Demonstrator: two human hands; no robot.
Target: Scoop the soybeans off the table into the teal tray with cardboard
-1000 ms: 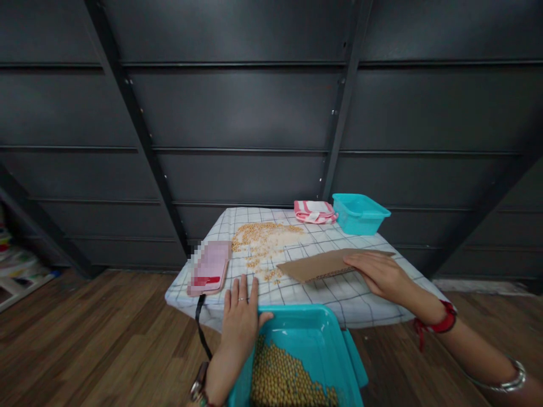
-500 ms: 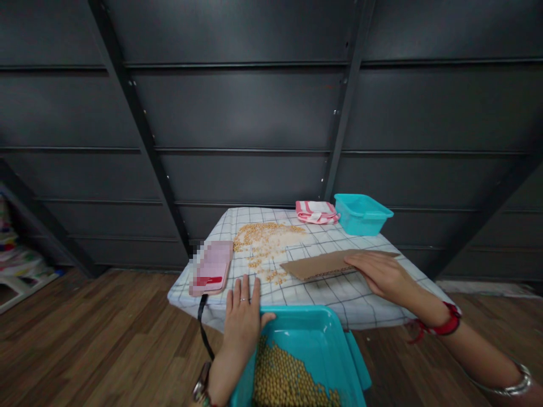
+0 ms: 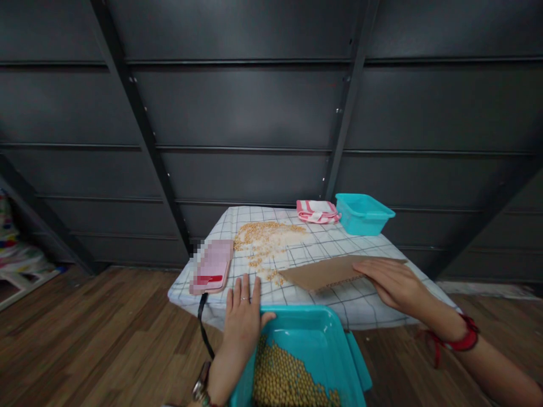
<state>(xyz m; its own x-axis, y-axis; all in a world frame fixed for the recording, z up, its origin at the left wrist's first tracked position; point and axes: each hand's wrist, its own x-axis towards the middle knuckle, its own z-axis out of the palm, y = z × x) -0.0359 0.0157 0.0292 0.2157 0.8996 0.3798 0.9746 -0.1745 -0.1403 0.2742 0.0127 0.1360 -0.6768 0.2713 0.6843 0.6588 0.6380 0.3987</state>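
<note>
My right hand grips a brown piece of cardboard, held tilted over the tablecloth with its left end beside scattered yellow beans. My left hand lies with fingers stretched flat over the near table edge; its thumb rests at the rim of a turquoise tub. Inside the tub, round yellow-brown beans are heaped toward the lower left. Farther back on the cloth spreads a patch of yellow grains mixed with fine whitish grains.
A pink phone lies at the table's left edge, a black strap hanging from it. At the back are a folded pink-and-white cloth and a smaller turquoise basket. Behind the checked tablecloth stands a dark panelled wall.
My right hand has shifted slightly right and nearer to me, and the cardboard now lies lower and flatter. My left hand and the tub have stayed in place.
</note>
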